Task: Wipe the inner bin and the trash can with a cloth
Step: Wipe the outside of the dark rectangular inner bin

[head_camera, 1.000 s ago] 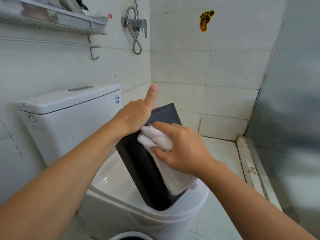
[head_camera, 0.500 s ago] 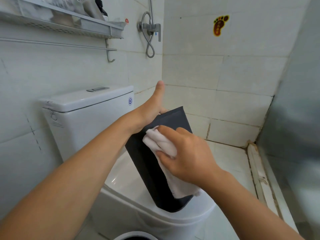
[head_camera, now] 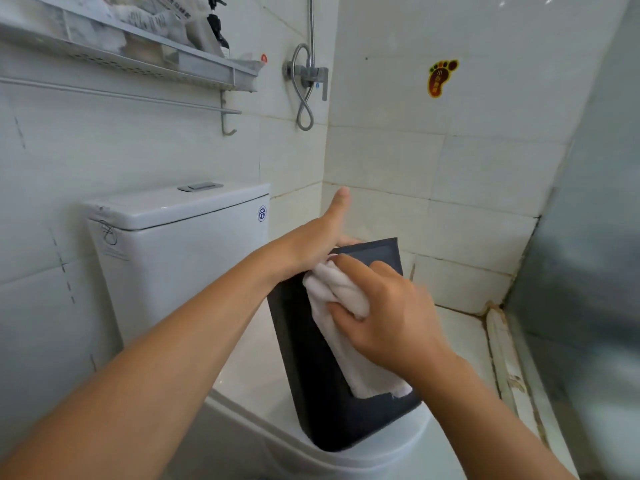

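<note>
A dark grey inner bin point(head_camera: 322, 393) stands tilted on the closed white toilet lid point(head_camera: 256, 372), its open rim at the top. My left hand point(head_camera: 311, 244) grips the bin's upper rim, thumb sticking up and fingers hidden behind the rim. My right hand point(head_camera: 388, 317) holds a white cloth point(head_camera: 346, 327) bunched in its fingers and presses it against the bin's near side wall. The cloth's loose end hangs down the wall toward the bin's base. The outer trash can is not visible in this view.
The toilet tank point(head_camera: 173, 251) stands left of the bin against the tiled wall. Above it hang a metal shelf point(head_camera: 131, 53) with toiletries and a towel bar point(head_camera: 121, 95). A shower valve and hose point(head_camera: 306, 84) sit in the corner. A frosted glass partition point(head_camera: 588, 237) bounds the right.
The head camera has tilted up and left, so the scene sits lower right. My right hand with the cloth has shifted slightly along the bin's wall. My left hand keeps its grip.
</note>
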The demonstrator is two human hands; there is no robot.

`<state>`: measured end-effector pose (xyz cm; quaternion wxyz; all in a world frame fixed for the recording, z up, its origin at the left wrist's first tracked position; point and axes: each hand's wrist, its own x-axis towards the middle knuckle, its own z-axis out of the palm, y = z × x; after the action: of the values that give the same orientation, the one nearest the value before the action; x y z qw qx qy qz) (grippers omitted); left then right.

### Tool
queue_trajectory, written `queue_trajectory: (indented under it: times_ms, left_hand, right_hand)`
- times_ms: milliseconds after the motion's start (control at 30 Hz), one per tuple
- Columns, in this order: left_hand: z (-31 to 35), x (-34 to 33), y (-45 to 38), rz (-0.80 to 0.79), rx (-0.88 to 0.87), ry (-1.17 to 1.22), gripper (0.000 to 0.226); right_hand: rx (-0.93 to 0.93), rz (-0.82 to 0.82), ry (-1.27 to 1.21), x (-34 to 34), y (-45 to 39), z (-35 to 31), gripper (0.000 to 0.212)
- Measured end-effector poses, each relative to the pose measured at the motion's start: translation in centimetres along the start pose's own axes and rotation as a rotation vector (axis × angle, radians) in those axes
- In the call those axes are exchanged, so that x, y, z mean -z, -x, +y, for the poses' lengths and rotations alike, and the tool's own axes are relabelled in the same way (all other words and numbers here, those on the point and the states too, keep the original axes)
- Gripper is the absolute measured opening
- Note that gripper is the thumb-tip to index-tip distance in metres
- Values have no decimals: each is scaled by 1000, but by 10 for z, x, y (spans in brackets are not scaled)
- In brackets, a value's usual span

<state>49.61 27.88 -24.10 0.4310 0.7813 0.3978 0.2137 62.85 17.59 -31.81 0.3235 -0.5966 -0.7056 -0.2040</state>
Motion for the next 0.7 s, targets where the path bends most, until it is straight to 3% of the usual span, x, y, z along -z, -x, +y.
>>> queue_trajectory:
  times_ms: [100, 300, 400, 567, 700]
  left_hand:
    - [-6, 0, -4, -11, -52, -34, 105]
    - [-6, -6, -3, 135, -73, -145, 95]
    - [-3, -10, -1, 114, -64, -168, 97]
    - [2, -5, 5, 60, -16, -64, 99]
    - [-1, -1, 7, 76, -24, -63, 97]
  right_hand:
    - [-163, -10, -52, 2, -8, 24, 44]
    - [-448, 14, -88, 2, -20, 66, 36]
    - [-414, 16, -57, 3, -17, 54, 35]
    - [-96, -102, -117, 5, 2, 13, 40]
    - [-230, -70, -130, 3, -12, 38, 41]
